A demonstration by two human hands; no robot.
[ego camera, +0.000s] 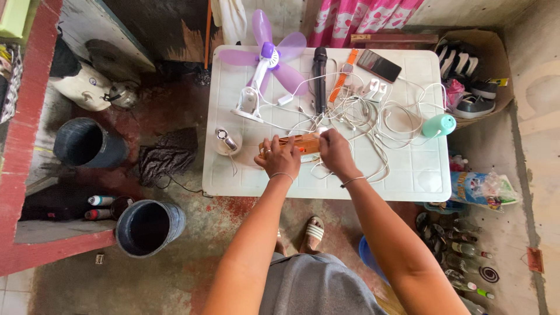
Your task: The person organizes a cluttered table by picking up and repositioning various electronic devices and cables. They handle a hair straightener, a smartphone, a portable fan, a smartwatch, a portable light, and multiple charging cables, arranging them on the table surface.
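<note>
Both my hands are on an orange rectangular device (298,142) lying on the white table (408,175). My left hand (279,157) grips its left end, and my right hand (333,149) pinches its right end from above. A tangle of white cables (373,114) spreads just behind the device. Further back stand a small purple fan (265,64), a black microphone (319,76), an orange-strapped watch (344,73), a dark phone (379,65) and white chargers (373,88).
A teal round object (438,125) sits at the table's right edge, a small clear cup (226,141) at the left. Two dark buckets (87,143) (149,227) stand on the floor left. A box of shoes (472,87) and bottles (466,251) line the right wall.
</note>
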